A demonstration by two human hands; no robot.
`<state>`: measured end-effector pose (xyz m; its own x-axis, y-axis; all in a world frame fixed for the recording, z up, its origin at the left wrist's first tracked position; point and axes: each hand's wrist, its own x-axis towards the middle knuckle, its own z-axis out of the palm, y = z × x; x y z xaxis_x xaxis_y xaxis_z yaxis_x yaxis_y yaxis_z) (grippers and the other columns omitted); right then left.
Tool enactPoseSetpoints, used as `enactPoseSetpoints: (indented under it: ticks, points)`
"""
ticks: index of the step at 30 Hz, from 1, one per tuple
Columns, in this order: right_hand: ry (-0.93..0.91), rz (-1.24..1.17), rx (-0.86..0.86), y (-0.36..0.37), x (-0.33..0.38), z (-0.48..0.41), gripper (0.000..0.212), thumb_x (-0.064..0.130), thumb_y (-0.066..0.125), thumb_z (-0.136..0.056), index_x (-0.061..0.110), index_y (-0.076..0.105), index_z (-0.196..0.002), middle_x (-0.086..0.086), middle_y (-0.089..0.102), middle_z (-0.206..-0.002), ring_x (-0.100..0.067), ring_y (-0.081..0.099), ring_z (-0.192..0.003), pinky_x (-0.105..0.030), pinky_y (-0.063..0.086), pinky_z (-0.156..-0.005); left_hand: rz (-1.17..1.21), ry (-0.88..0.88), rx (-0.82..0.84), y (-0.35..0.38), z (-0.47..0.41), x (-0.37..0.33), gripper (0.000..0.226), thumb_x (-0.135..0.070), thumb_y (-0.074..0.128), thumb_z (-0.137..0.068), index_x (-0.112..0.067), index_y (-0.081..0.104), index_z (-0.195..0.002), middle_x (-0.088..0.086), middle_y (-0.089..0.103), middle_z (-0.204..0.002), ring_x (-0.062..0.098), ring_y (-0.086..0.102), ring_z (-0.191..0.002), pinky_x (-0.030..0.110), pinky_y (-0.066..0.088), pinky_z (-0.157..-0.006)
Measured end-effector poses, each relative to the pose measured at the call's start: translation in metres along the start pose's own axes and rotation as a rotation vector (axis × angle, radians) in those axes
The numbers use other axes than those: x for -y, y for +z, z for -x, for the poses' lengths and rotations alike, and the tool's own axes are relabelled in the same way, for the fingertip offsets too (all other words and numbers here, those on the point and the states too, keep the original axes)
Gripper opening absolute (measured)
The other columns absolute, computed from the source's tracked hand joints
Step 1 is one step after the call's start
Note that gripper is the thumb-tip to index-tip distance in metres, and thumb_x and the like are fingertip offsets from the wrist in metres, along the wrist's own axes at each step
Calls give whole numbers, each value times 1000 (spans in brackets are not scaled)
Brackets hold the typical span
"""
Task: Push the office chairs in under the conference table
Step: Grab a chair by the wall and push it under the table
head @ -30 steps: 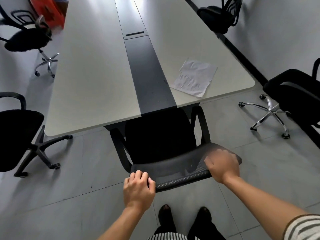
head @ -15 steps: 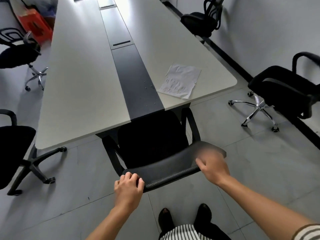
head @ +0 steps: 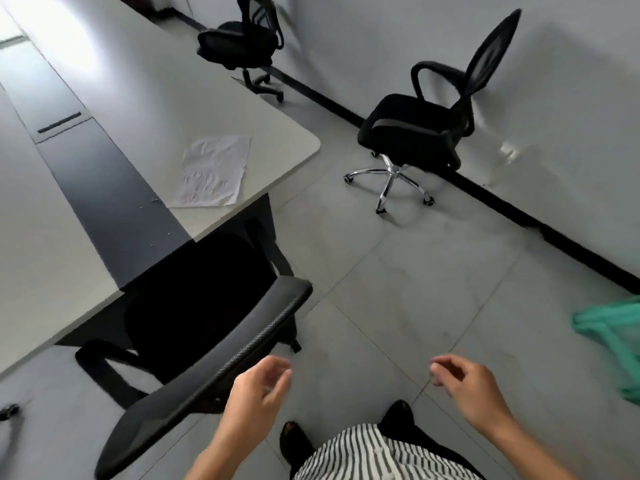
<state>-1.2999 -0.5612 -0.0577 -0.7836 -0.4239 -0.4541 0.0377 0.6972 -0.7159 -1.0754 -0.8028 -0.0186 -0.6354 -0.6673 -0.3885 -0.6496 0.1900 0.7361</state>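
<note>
Both hands empty: left hand (head: 258,386) and right hand (head: 464,382) hang loosely curled beside the near chair (head: 194,327), its seat under the table (head: 145,84). Next chair (head: 420,129) sits by the wall; its armrests could catch the table edge, and a hard shove might swing it off course.

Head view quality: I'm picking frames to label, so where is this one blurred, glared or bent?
Head view: motion blur smears the far chair and softens the left hand and right hand; glare whitens the table top at upper left; the wide lens bows the black baseboard; the tucked chair seat is lost in deep shadow.
</note>
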Motion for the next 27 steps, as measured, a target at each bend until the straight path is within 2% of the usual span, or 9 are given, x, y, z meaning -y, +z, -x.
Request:
enactPoseSetpoints:
  ticks: [3, 6, 11, 14, 16, 18, 21, 25, 27]
  points:
    - [88, -109, -76, -49, -38, -4, 15, 12, 70, -82, 23, 71, -72, 0, 74, -64, -22, 72, -71, -37, 50, -66, 65, -88, 69, 39, -18, -25, 11, -14, 64, -85, -23, 67, -79, 5, 71, -68, 11, 66, -64, 23, 50, -63]
    - [140, -184, -138, -94, -62, -13, 14, 10, 69, -83, 21, 71, -74, 1, 74, -65, -15, 72, -66, -31, 49, -63, 113, -120, 138, 77, -42, -60, 12, -7, 63, -85, -15, 68, -78, 10, 72, -69, 14, 66, -58, 16, 48, -53]
    - [161, -239, -228, -156, -74, -43, 14, 8, 68, -82, 19, 71, -76, -2, 74, -63, -9, 69, -61, -29, 48, -62, 121, -65, 209, 115, -84, -132, 6, -17, 63, -85, -16, 68, -82, 9, 73, -70, 15, 68, -61, 31, 48, -60]
    - [165, -270, -254, -180, -73, -72, 13, 8, 68, -83, 19, 71, -76, -1, 74, -64, -9, 70, -62, -27, 51, -61, 103, -45, 225, 126, -116, -172, 19, -34, 61, -74, -19, 68, -82, 6, 73, -69, 13, 68, -61, 32, 50, -62]
    - [171, -292, -274, -192, -71, -95, 13, 8, 68, -83, 19, 71, -76, -1, 74, -65, -10, 70, -63, -21, 50, -59, 98, -38, 232, 133, -142, -193, 14, -30, 63, -79, -17, 69, -82, 7, 73, -70, 14, 68, -62, 33, 51, -63]
    - [184, -317, -301, -203, -68, -120, 12, 8, 68, -83, 17, 71, -76, -2, 74, -65, -10, 70, -63, -19, 50, -58, 86, -26, 228, 142, -173, -210, 7, -14, 63, -86, -15, 69, -82, 10, 73, -71, 13, 67, -61, 32, 50, -62]
    - [196, -342, -338, -224, -57, -162, 12, 8, 67, -83, 16, 71, -77, -3, 74, -65, -9, 70, -61, -27, 48, -61, 92, 1, 232, 158, -228, -241, 11, -6, 62, -85, -13, 69, -81, 11, 73, -69, 12, 67, -57, 32, 49, -60]
    - [214, -360, -418, -265, -37, -216, 13, 5, 67, -83, 15, 70, -75, -4, 74, -64, -10, 70, -61, -28, 50, -60, 65, 49, 316, 177, -302, -299, 13, -4, 62, -85, -13, 69, -79, 4, 71, -60, 11, 65, -54, 20, 47, -51]
    - [201, -366, -461, -288, -22, -241, 15, 5, 68, -82, 17, 71, -75, -3, 74, -66, -13, 71, -64, -25, 52, -60, 46, 89, 351, 185, -335, -338, 10, -17, 66, -82, -23, 70, -75, 3, 71, -62, 14, 66, -57, 19, 48, -53]
